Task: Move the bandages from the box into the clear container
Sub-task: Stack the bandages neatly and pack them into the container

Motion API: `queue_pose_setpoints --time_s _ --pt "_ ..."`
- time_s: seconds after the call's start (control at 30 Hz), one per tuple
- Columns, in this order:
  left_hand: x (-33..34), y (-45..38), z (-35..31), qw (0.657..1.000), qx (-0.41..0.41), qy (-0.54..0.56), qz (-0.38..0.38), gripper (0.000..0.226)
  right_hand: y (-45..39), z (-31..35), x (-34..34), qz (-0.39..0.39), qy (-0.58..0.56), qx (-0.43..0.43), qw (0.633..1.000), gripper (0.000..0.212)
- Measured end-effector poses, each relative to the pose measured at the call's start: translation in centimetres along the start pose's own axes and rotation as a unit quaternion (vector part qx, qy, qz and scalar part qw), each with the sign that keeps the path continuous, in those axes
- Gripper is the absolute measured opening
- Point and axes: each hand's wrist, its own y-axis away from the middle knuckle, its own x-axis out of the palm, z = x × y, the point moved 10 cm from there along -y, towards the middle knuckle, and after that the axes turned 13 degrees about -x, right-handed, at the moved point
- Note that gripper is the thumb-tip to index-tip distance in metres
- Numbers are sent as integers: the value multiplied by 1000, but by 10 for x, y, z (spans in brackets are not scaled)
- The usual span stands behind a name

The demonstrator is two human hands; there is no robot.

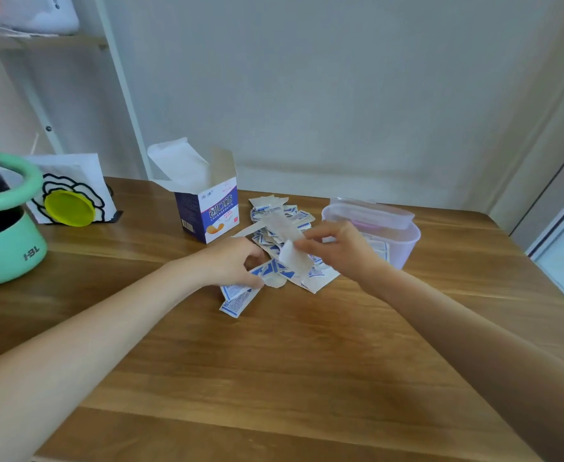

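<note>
A blue and white bandage box [209, 211] stands open on the wooden table [274, 361], flaps up. Several wrapped bandages [279, 221] lie in a loose pile to its right. My left hand [234, 261] curls its fingers round a few bandages at the pile's near left edge. My right hand [340, 248] pinches a pale bandage wrapper [293, 253] just above the pile. The clear container [403, 241] sits right behind my right hand, its lid [373, 211] resting loosely on top; some bandages show through its wall.
A mint green pot [4, 241] stands at the left table edge. Behind it a white card holder with a yellow disc [69, 208] leans by the wall. A white shelf frame [120, 81] rises at the back left. The table's right edge lies past the container.
</note>
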Motion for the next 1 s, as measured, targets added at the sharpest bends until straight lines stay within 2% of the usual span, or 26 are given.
queue_pose_setpoints --time_s 0.1,0.17,0.23,0.3,0.37,0.43,0.5,0.57,0.63,0.73,0.87,0.93,1.0 --pt "-6 0 2 987 -26 159 11 40 3 -1 -4 -19 -39 7 999 9" --pt "-4 0 3 970 -45 236 28 30 8 -3 2 2 -87 20 996 16" --pt "-1 -1 4 961 -58 270 35 19 13 -3 7 20 -132 21 991 29" --pt "0 -2 5 953 -67 295 30 24 16 -7 11 27 -183 40 982 35" --pt "2 -2 6 942 -74 326 34 33 18 -7 17 46 -203 43 977 28" --pt "5 0 3 931 -73 353 51 34 19 -8 19 52 -150 40 987 18" --pt "7 2 -2 921 -66 378 74 25 18 -11 14 16 -137 46 989 15" --pt "9 4 -5 899 -63 421 100 14 17 -15 10 -33 -194 65 978 18" --pt "9 6 -5 878 -64 459 118 26 17 -20 11 -69 -289 95 950 29" --pt "10 7 -10 867 -51 476 139 39 16 -17 19 -52 -354 116 926 36" --pt "11 9 -15 875 -33 457 158 37 12 -15 28 -17 -343 124 931 13" --pt "5 9 -16 909 -16 396 132 32 8 -15 18 -18 -266 111 957 9" --pt "-6 9 -11 955 -4 289 73 26 4 -9 7 4 -176 101 979 9"
